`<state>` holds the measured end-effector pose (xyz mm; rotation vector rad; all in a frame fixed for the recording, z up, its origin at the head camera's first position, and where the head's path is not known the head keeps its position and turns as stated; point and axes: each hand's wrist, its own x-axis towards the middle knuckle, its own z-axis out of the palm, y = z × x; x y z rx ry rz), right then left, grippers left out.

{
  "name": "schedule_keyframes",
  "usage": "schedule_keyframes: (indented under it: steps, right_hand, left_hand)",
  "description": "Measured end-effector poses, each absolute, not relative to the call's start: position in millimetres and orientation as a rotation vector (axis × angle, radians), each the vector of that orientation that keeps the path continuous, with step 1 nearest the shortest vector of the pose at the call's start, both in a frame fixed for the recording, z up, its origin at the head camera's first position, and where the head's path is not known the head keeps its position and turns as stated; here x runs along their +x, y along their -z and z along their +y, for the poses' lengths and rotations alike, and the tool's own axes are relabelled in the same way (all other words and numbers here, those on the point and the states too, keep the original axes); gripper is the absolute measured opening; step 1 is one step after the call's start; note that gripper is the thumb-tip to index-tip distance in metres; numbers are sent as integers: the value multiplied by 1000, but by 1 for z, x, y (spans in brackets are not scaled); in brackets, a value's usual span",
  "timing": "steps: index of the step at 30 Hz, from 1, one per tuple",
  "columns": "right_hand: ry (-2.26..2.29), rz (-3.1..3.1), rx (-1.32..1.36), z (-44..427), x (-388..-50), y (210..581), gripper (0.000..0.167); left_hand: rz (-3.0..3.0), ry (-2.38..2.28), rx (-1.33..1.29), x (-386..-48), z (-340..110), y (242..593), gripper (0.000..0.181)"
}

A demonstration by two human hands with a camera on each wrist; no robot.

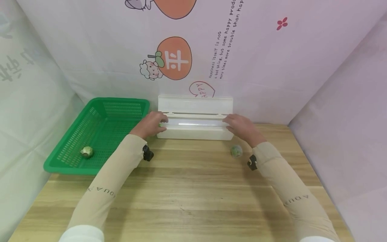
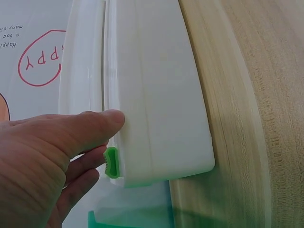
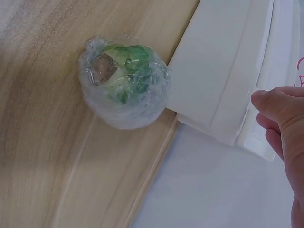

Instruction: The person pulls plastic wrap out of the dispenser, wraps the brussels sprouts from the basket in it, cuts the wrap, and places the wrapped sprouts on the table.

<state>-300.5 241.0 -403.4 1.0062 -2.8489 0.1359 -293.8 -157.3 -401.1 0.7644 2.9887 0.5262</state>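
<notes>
A white cling film dispenser (image 1: 195, 133) stands at the back of the table with its lid raised. A shiny, see-through strip of cling film (image 1: 193, 123) spans it between the two hands. At the dispenser's left end, my left hand (image 1: 150, 124) pinches the film's edge, thumb over the front rim and fingers bent beside a small green piece (image 2: 111, 162). My right hand (image 1: 242, 127) pinches at the right end, thumb against the fingers. Near the right wrist lies a small green vegetable wrapped in film (image 3: 124, 80), like a little cabbage, touching or nearly touching the dispenser.
On the left of the wooden table (image 1: 193, 195) sits a green plastic basket (image 1: 71, 170), with one small pale green vegetable (image 1: 87, 152) inside. A printed white cloth (image 1: 254, 50) hangs right behind the dispenser, and white cloth walls stand at both sides.
</notes>
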Motion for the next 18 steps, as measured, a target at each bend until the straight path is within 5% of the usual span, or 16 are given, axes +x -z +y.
schedule_keyframes:
  steps: [18]
  right_hand:
    - [55, -2864, 1130, 230, -312, 399, 20]
  left_hand:
    - [2953, -535, 874, -296, -160, 401, 10]
